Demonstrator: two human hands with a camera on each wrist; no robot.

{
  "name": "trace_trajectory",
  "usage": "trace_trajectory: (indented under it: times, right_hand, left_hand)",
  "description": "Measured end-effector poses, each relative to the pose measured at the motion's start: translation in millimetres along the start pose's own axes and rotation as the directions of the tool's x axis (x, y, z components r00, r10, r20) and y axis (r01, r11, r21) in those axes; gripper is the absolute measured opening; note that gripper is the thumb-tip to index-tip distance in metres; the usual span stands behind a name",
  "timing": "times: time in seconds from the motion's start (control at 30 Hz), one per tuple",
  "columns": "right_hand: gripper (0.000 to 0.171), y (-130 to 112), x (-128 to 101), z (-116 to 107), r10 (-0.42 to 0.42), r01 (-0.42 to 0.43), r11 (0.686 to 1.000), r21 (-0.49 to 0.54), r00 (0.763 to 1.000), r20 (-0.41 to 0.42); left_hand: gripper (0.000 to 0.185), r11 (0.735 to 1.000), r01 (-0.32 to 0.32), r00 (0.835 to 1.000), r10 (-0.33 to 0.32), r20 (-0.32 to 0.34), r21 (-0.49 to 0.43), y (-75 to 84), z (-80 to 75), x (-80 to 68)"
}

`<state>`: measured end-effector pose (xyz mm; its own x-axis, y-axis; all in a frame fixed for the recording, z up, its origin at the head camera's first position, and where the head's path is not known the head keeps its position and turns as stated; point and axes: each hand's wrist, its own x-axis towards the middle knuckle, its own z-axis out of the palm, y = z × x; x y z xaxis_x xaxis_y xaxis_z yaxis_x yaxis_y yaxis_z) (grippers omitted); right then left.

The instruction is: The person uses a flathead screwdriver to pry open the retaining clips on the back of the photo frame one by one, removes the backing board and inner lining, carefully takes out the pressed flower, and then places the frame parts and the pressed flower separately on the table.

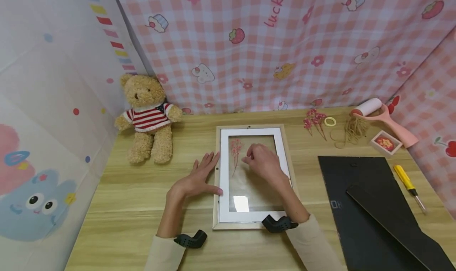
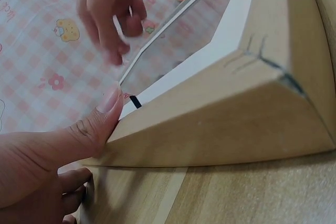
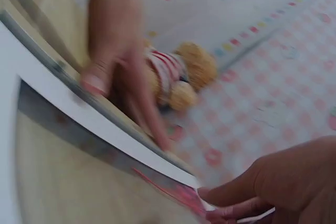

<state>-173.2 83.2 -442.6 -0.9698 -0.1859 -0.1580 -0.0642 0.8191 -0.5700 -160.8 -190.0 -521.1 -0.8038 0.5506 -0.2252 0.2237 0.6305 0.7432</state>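
A light wooden picture frame (image 1: 215,211) lies on the table with a white mat (image 1: 224,203) and a clear pane inside it. On the pane, at its upper left, is a sprig of small pink dried flowers (image 1: 235,149), its thin stem pointing down. My left hand (image 1: 195,180) rests against the frame's left side, fingers spread and thumb on the edge; the left wrist view shows that thumb (image 2: 100,121) on the frame's rim. My right hand (image 1: 264,165) is over the pane just right of the sprig, its fingers loosely bent, with nothing visible between them.
A teddy bear (image 1: 152,118) sits at the back left. At the right lie a black backboard (image 1: 338,184) with its stand and a yellow screwdriver (image 1: 404,178). Behind them are more pink sprigs (image 1: 314,118), a tape ring (image 1: 330,121), twine (image 1: 356,130), a small box (image 1: 377,142) and a lint roller (image 1: 395,126).
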Motion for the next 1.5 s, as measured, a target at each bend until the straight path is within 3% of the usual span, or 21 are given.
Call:
trace_trajectory:
  times: [0.13, 0.27, 0.53, 0.77, 0.97, 1.2, 1.3, 1.5]
  right_hand:
    - [0.024, -5.9, 3.9, 26.7, -0.019, 0.019, 0.999, -0.050, 1.000, 0.003]
    - [0.029, -9.7, 5.7, 36.2, -0.012, 0.011, 0.996, -0.092, 1.000, -0.013]
    - [0.022, -9.2, 4.3, 31.9, 0.017, -0.019, 0.989, -0.146, 1.000, -0.018]
    - [0.019, -8.0, 3.3, 31.2, 0.042, -0.043, 0.983, -0.180, 0.999, -0.009]
    - [0.014, -15.0, -1.6, 28.2, 0.051, -0.046, 0.982, -0.183, 0.999, 0.018]
    - [0.022, -15.2, 2.2, 28.7, 0.071, -0.061, 0.981, -0.186, 0.996, 0.046]
    - [0.027, -6.8, 8.5, 33.3, 0.056, -0.047, 0.983, -0.176, 0.997, 0.045]
    - [0.037, 35.1, 35.0, 59.7, -0.013, 0.021, 0.990, -0.140, 0.998, 0.057]
  left_hand:
    - [0.134, 1.000, 0.000, 1.000, 0.000, 0.002, 0.002, 3.4, 0.0, 0.4]
    - [0.134, 1.000, 0.001, 1.000, -0.001, 0.008, 0.005, 8.0, -0.2, 0.5]
    - [0.129, 1.000, 0.009, 1.000, -0.009, 0.013, 0.026, 16.4, -1.8, -1.3]
    - [0.132, 1.000, -0.004, 1.000, 0.004, 0.007, 0.006, 2.1, 0.9, 2.4]
    - [0.132, 1.000, 0.003, 1.000, -0.003, 0.004, 0.009, 4.6, -1.4, -1.1]
    - [0.132, 1.000, 0.012, 1.000, -0.012, 0.003, -0.004, 8.0, -2.3, -4.2]
    - [0.132, 1.000, 0.013, 1.000, -0.013, 0.003, -0.007, 7.9, -2.3, -4.3]
    - [0.132, 1.000, 0.005, 1.000, -0.005, 0.005, -0.014, 3.1, -1.4, -2.6]
